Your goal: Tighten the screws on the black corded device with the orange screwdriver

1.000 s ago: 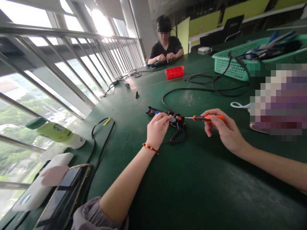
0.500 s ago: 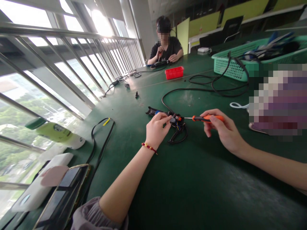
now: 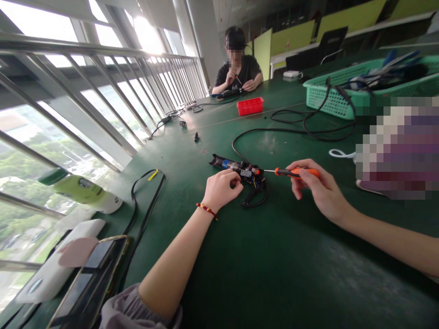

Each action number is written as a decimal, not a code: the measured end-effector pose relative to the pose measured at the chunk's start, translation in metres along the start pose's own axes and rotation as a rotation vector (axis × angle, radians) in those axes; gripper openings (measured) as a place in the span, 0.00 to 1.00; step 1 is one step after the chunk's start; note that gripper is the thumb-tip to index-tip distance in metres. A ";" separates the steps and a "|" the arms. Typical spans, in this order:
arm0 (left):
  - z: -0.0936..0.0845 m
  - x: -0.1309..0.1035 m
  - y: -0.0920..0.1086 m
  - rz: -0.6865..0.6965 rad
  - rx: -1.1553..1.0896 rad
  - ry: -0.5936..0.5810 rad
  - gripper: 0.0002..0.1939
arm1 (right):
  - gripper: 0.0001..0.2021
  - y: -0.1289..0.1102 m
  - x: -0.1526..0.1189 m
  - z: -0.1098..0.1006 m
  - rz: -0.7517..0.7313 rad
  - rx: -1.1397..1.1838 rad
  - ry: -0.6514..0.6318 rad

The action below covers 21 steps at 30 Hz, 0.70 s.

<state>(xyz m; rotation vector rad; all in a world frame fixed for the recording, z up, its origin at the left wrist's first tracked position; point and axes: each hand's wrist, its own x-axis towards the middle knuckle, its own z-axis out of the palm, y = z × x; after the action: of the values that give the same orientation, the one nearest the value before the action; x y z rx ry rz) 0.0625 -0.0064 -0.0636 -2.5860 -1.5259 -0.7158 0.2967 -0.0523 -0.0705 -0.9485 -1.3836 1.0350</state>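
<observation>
An opened corded power tool (image 3: 245, 172) lies on the green table, its black casing showing a blue section, a grey block, an orange part and thin coloured wires. My left hand (image 3: 223, 188), with a red beaded bracelet at the wrist, is closed at the near side of the tool, fingers curled against its body; the fingertips are partly hidden. From the right, my right hand (image 3: 317, 185) grips an orange and black screwdriver (image 3: 291, 172). Its thin shaft points left, level, with the tip at the tool's right end near the orange part.
A black cable (image 3: 267, 130) runs behind the tool toward a green basket (image 3: 329, 98). Farther back are a red tray (image 3: 250, 106) and a person (image 3: 237, 73) handling a similar tool. On the left lie a bottle (image 3: 82, 189), a phone (image 3: 91, 278) and a black strap (image 3: 151, 201).
My left hand has moved slightly left and toward me, off the grey block, uncovering more of the blue section. The right hand and screwdriver have hardly moved.
</observation>
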 end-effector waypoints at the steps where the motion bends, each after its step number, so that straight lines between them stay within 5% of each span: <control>1: 0.000 0.000 0.000 0.011 -0.016 -0.018 0.02 | 0.11 0.001 0.000 0.000 -0.002 -0.002 -0.001; 14: -0.001 -0.002 -0.005 0.028 -0.122 -0.086 0.02 | 0.11 0.002 -0.003 0.001 -0.069 -0.168 -0.088; 21: -0.003 -0.004 0.000 0.064 -0.044 -0.032 0.02 | 0.13 0.001 -0.005 0.004 -0.187 -0.478 -0.155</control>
<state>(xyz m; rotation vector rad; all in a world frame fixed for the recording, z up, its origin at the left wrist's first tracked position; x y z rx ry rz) 0.0596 -0.0106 -0.0632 -2.6775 -1.4444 -0.7132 0.2927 -0.0567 -0.0729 -1.0703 -1.8602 0.6564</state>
